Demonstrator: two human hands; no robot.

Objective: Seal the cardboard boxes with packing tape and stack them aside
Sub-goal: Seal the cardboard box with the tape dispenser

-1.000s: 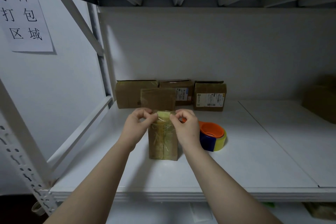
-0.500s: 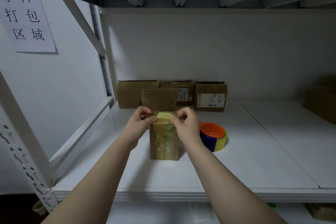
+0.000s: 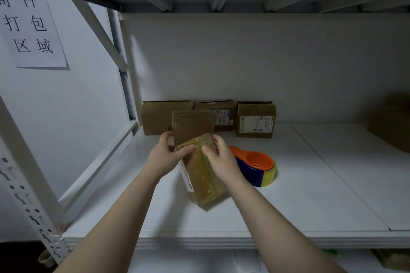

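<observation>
Cardboard box (image 3: 205, 180), upright before, now tilts, gripped by left hand (image 3: 165, 157) and right hand (image 3: 221, 160).

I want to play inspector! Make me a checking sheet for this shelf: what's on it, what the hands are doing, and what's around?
Surface: white shelf board, dimly lit.
Job's things: tall brown cardboard box, tilted, glossy tape down its front, top flap standing up; orange and blue tape dispenser lying just right of it; row of three brown cardboard boxes along the back wall.
Clutter: another brown box at the far right edge.
Hands: left hand grips the tall box near its top; right hand grips its upper right side.
Cables: nothing seen.
Surroundings: white metal rack post on the left; paper sign with handwritten characters on the wall.
</observation>
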